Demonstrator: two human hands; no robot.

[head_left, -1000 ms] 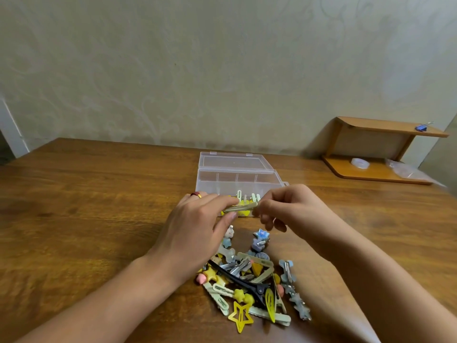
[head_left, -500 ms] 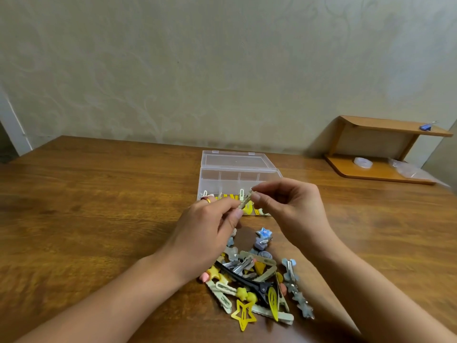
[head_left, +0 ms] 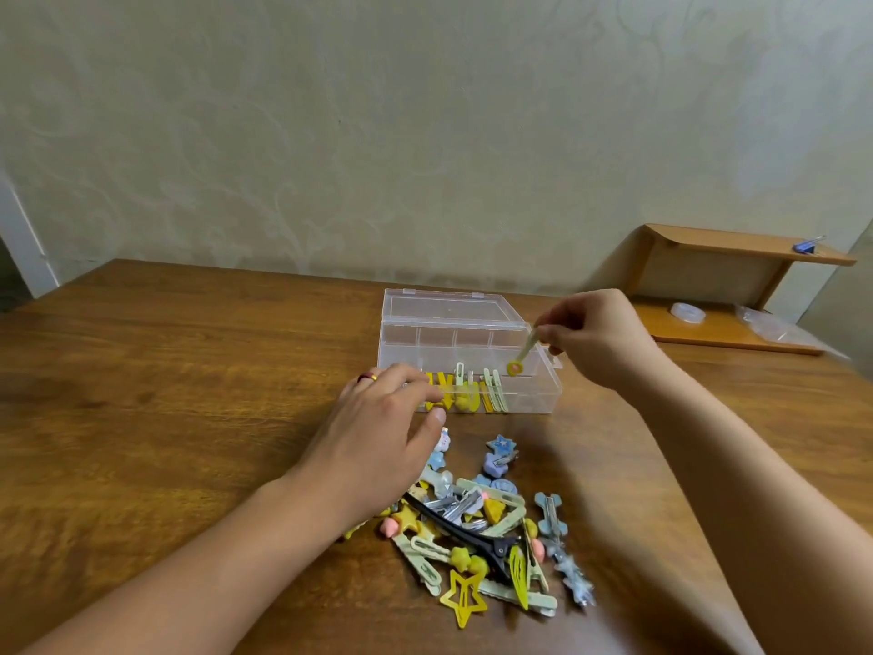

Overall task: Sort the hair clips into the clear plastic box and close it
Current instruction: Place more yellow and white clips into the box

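Watching the head view, the only camera I have. Entry: task partly done, by my estimate less than half.

Container: clear plastic compartment box [head_left: 529, 394] sits on the brown wooden table [head_left: 165, 394], lid [head_left: 449, 307] swung open and lying back toward the wall. The near row holds a batch of yellow and pale green hair clips [head_left: 472, 392], packed side by side toward the left and middle of that row. The right end of the near row looks bare. The far row of small cells looks empty, though the clear walls make this hard to confirm. I cannot make out the dividers of the near row.

Right hand [head_left: 595, 338]: thumb and fingertips pinched on the upper end of a pale green slim hair clip with a round pink-and-yellow tip [head_left: 522, 354]. The clip hangs tilted, its round tip over the right part of the box, above the contents and apart from them. Not yet released.

Left hand [head_left: 378, 432]: palm down between box and pile, fingers loosely curled, reaching the box's near left corner. I cannot tell whether it grips anything; fingertips are partly hidden.

Remaining: a mixed pile of loose hair clips [head_left: 486, 527] lies on the table nearer me, including a yellow open star clip [head_left: 463, 598], a long black clip [head_left: 467, 529], blue star pieces and several pale green ones. All of this is unsorted. Lid not closed.
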